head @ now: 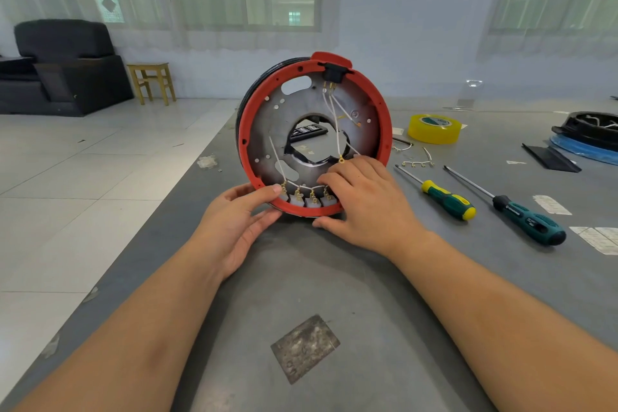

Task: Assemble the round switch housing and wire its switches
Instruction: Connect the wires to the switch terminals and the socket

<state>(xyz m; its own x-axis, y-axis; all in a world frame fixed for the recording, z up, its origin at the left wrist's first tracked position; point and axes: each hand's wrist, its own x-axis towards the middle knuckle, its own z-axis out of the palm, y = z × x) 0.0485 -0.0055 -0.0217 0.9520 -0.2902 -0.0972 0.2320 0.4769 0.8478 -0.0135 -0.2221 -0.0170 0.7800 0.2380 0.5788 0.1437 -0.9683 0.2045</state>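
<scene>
I hold the round switch housing upright on the grey table. My left hand grips its near-left rim; my right hand, fingers curled, rests on the rim by the white switches.

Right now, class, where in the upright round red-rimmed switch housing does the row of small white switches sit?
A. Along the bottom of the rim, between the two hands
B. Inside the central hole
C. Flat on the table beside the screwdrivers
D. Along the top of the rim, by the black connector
A: the row of small white switches sits along the bottom of the round red-rimmed switch housing, between the left hand and right hand.
</scene>
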